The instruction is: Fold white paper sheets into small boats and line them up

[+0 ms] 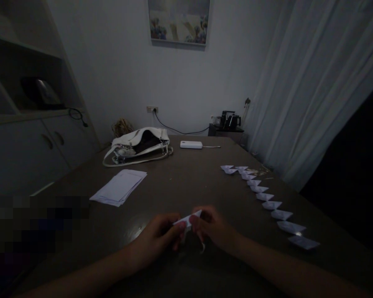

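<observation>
Both of my hands meet just above the near part of the dark table [186, 182]. My left hand [160, 236] and my right hand [213, 227] are each pinched on a small folded piece of white paper [189, 218] held between them. To the right, a curved row of several folded white paper boats [269, 205] lies on the table, running from the middle toward the near right edge. A stack of flat white paper sheets [119, 187] lies to the left of my hands, further back.
A white handbag [139, 145] lies open at the far side of the table, with a white power bank [191, 144] and its cable beside it. A kettle [230, 120] stands on a low stand behind. White curtains [313, 91] hang at right, shelves [25, 111] at left.
</observation>
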A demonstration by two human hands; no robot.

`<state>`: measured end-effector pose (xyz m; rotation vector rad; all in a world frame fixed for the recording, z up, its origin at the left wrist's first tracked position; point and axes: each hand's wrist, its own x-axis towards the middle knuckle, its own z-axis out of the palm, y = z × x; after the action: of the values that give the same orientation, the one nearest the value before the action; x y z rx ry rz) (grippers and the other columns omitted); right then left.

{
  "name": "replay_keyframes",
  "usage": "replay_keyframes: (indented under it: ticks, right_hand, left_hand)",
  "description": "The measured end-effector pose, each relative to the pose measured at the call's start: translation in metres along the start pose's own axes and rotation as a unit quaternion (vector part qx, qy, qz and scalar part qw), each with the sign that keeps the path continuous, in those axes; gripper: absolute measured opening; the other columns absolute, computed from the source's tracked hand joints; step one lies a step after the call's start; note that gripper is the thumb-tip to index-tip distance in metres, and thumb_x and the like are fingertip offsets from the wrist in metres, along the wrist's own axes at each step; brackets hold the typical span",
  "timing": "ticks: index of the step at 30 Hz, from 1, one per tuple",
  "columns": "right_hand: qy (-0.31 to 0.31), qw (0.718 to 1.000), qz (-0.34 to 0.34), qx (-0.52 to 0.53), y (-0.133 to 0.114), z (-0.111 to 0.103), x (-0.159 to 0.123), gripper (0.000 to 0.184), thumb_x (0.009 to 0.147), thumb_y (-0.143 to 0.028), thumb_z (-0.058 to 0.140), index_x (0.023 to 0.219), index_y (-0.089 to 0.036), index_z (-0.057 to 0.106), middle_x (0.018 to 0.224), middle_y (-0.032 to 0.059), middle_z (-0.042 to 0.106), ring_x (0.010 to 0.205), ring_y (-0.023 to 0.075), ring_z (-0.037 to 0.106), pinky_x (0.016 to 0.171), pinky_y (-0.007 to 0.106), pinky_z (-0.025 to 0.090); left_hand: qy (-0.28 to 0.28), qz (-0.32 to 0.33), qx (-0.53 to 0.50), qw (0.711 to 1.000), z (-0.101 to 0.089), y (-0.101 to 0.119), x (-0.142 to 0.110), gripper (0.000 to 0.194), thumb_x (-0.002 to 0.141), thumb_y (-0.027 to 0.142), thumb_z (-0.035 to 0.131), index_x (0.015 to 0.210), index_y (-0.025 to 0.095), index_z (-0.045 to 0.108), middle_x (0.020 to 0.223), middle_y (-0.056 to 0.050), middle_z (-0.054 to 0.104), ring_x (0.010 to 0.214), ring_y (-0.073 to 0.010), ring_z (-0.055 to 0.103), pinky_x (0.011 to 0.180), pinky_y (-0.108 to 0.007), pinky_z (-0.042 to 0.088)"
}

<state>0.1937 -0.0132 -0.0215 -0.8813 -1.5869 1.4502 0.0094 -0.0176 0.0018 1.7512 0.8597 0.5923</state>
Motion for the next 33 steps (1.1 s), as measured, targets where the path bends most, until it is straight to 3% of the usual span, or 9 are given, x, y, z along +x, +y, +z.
replay_keyframes:
  ticks: [2,4,12,18,26,33]
  right_hand:
    - [-0.056,0.998,0.002,-0.029,-0.0014,0.0007,-0.002,0.043,0.079,-0.054,0.061,0.068,-0.012,0.058,0.053,-0.0025,0.05,0.041,0.0054,0.043,0.04,0.016,0.033]
    - [-0.073,0.996,0.0,-0.042,-0.0035,0.0011,-0.0032,0.044,0.082,-0.053,0.057,0.068,-0.011,0.061,0.053,-0.0015,0.051,0.041,0.0052,0.043,0.04,0.016,0.034]
    - [-0.02,1.0,-0.003,0.0,-0.0038,0.0003,-0.0005,0.047,0.08,-0.055,0.057,0.064,-0.011,0.06,0.052,-0.0004,0.052,0.038,0.005,0.043,0.038,0.016,0.031]
    - [0.0,1.0,-0.005,0.015,-0.0013,0.0003,-0.0007,0.058,0.088,-0.059,0.041,0.059,-0.012,0.058,0.043,-0.0011,0.046,0.036,0.0068,0.042,0.039,0.018,0.029]
    - [-0.056,0.998,-0.009,-0.032,-0.0013,0.0027,-0.0039,0.059,0.087,-0.06,0.042,0.057,-0.012,0.057,0.046,0.0,0.049,0.037,0.0074,0.044,0.039,0.018,0.032]
    - [-0.006,0.998,-0.012,-0.064,-0.0039,0.004,-0.0066,0.067,0.09,-0.061,0.032,0.053,-0.012,0.061,0.042,0.0019,0.05,0.036,0.008,0.043,0.041,0.02,0.032]
  left_hand:
    - [-0.005,-0.001,0.005,1.0,0.0003,-0.0001,0.0,0.044,0.086,0.052,0.045,0.078,0.011,0.058,0.06,0.0,0.051,0.056,-0.0111,0.046,0.054,-0.022,0.034]
    - [-0.006,-0.01,0.0,1.0,0.0008,-0.0002,0.0001,0.044,0.086,0.052,0.046,0.079,0.011,0.058,0.06,0.0,0.051,0.055,-0.011,0.046,0.053,-0.022,0.034]
    - [0.016,-0.01,-0.043,0.999,-0.0016,-0.0035,0.0002,0.042,0.089,0.049,0.041,0.073,0.013,0.056,0.058,0.0,0.051,0.055,-0.0112,0.047,0.055,-0.022,0.035]
    - [0.048,-0.008,-0.027,0.998,-0.0016,0.001,0.0002,0.042,0.088,0.047,0.042,0.07,0.013,0.057,0.055,0.001,0.051,0.054,-0.0109,0.047,0.054,-0.021,0.033]
    - [0.019,-0.014,-0.015,1.0,0.0007,0.0028,-0.0006,0.041,0.085,0.049,0.048,0.072,0.011,0.059,0.06,-0.001,0.054,0.055,-0.0109,0.048,0.054,-0.022,0.035]
    - [0.019,-0.004,0.013,1.0,0.0012,0.0017,-0.0015,0.036,0.086,0.044,0.05,0.07,0.012,0.056,0.058,0.002,0.052,0.054,-0.0089,0.046,0.051,-0.02,0.034]
